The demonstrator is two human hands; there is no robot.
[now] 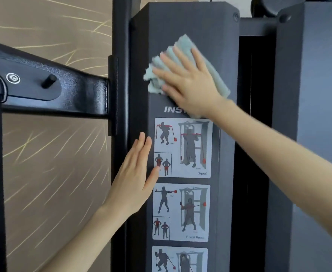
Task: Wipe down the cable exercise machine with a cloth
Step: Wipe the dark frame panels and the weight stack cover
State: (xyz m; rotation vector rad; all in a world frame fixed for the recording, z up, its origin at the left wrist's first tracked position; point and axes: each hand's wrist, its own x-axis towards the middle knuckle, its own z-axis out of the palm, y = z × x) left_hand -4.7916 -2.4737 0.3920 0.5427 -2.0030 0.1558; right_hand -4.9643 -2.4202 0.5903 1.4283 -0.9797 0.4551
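Your right hand (188, 83) covers middle of cloth (182, 46) — cloth edges motion-blurred. Same hand hides heading (174, 109) after "INS". Third instruction panel (180, 260) cut off by bottom edge. Small labels (170, 143) beside figures — too small to read.

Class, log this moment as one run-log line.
step: wiping | right hand: flat on cloth against machine panel | left hand: rests flat on panel edge beside Squat diagram

Panel (180, 18) face bare above cloth (184, 44) and over lower charts (180, 213). Right hand (190, 85) on cloth covers middle; left hand (135, 173) flat on left edge. Arm (72, 91) juts left from post (120, 36), blocking that side. Narrow dark gap (255, 75) open between panel and right column (318, 75).
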